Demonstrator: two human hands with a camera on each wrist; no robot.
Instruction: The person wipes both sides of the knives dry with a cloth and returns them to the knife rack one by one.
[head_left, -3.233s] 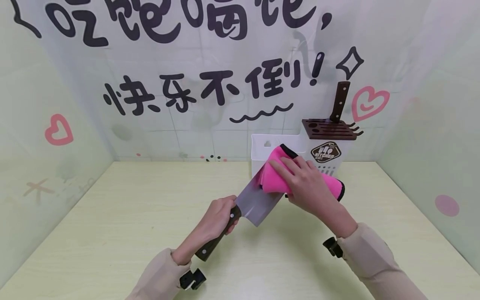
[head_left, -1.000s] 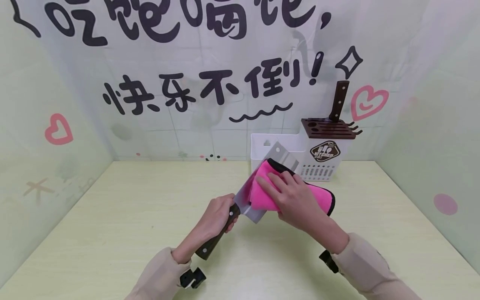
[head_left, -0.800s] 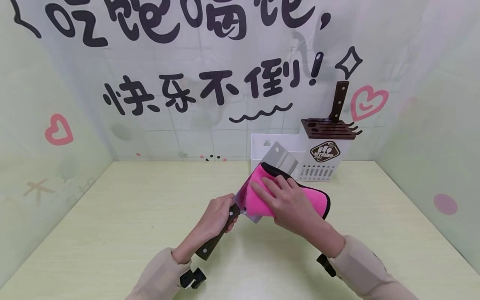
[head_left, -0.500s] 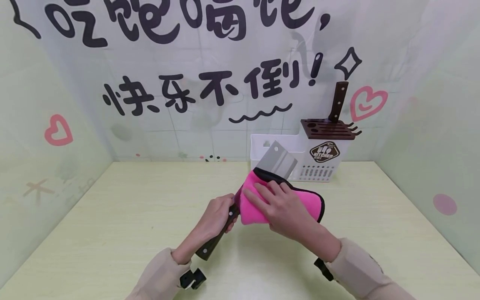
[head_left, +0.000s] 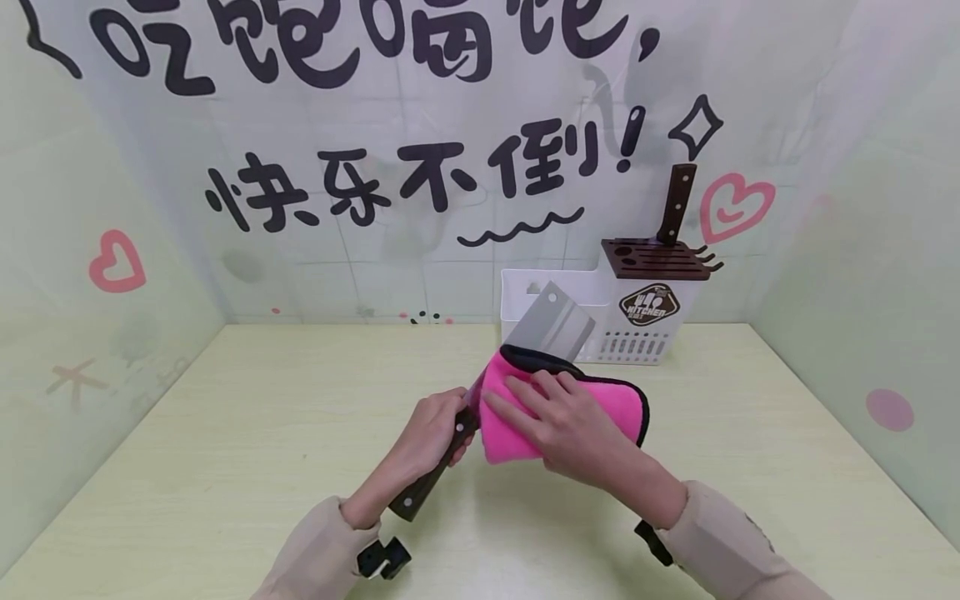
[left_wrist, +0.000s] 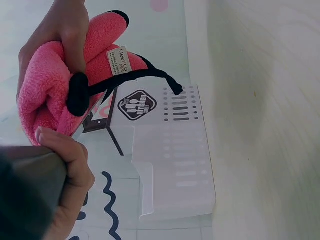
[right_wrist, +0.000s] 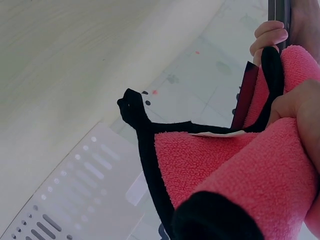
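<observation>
My left hand [head_left: 429, 432] grips the dark riveted handle of a cleaver [head_left: 555, 321], held tilted above the table with its blade pointing up and right. Folded over the blade's lower part, near the handle, is a pink cloth [head_left: 618, 407] with black edging. My right hand [head_left: 581, 433] holds that cloth, fingers spread across its top. From the left wrist view, the right thumb presses the cloth [left_wrist: 42, 85] from the other side. Most of the lower blade is hidden under the cloth; the far end with its hole shows bare.
Behind the blade, a white knife holder [head_left: 645, 342] with a dark brown slotted top stands against the back wall. Another dark-handled knife [head_left: 677, 204] is upright in it. The pale wooden table [head_left: 300, 467] extends on both sides, bounded by printed walls.
The right hand and cloth have slid down and left along the blade toward the handle, uncovering the far end. In the last half second they shift only slightly. The left hand stays almost still.
</observation>
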